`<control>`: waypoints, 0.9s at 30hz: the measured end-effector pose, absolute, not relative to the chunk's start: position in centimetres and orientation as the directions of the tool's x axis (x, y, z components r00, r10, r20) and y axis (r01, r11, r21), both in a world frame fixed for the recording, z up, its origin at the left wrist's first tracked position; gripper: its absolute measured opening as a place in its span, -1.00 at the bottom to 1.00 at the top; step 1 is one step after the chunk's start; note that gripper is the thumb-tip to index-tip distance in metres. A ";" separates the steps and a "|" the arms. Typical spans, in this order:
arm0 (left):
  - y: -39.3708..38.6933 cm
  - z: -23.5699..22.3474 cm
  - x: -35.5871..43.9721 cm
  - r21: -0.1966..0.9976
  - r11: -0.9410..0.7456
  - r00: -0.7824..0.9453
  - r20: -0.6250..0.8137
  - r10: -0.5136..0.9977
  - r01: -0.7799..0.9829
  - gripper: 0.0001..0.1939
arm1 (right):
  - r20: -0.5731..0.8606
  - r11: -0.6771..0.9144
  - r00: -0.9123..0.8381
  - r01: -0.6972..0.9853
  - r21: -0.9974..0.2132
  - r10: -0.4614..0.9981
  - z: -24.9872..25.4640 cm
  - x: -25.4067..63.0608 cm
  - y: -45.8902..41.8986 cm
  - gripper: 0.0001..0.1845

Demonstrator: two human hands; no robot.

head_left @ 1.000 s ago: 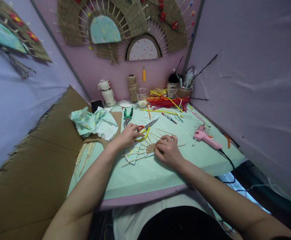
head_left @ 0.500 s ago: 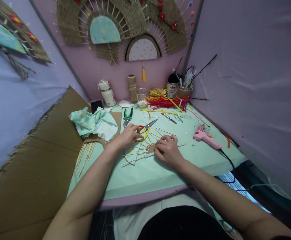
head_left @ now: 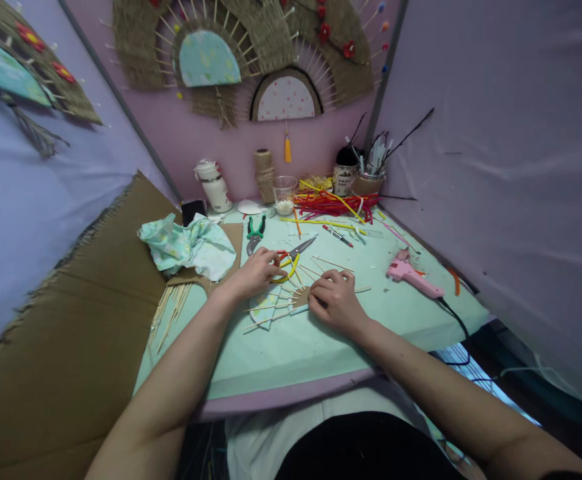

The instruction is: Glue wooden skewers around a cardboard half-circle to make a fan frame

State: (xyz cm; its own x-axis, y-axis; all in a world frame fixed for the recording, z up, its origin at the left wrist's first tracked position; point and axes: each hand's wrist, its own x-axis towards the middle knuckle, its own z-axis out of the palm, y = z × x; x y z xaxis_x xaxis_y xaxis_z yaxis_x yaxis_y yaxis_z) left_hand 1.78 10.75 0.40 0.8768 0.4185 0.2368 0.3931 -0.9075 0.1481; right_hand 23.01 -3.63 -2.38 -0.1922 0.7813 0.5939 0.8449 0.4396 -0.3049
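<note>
A small brown cardboard half-disc [head_left: 299, 297] lies on the table, with several thin wooden sticks [head_left: 271, 307] fanning out from it. My right hand [head_left: 337, 301] presses down on its right side with curled fingers, hiding part of it. My left hand [head_left: 262, 269] is pinched at the outer tip of one upper-left stick, beside the scissors [head_left: 301, 249] with yellow and red handles. Under the left sticks lies a piece of patterned pale fabric [head_left: 263, 312]. A light blue strip [head_left: 299, 310] runs along the half-disc's lower edge.
A pink glue gun [head_left: 415, 277] lies to the right, its cord over the edge. Green-handled pruners [head_left: 255, 233], crumpled fabric [head_left: 191, 243] and loose sticks [head_left: 175, 310] are left. Behind stand a white bottle [head_left: 214, 187], twine spool [head_left: 265, 177], plastic cup [head_left: 285, 195] and red pipe cleaners [head_left: 341, 205].
</note>
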 end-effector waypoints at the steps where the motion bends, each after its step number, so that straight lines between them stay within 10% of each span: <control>1: 10.8 0.4 1.8 0.147 -0.907 0.876 0.237 0.419 0.394 -0.61 | 0.593 0.437 -0.191 0.846 -0.305 0.782 -2.4 23.0 -3.6 -0.79; 27: 12.5 0.3 0.6 0.208 -0.878 0.795 0.372 0.480 0.432 -0.49 | 0.588 0.436 -0.185 0.842 -0.319 0.787 -2.5 23.0 -3.7 -0.79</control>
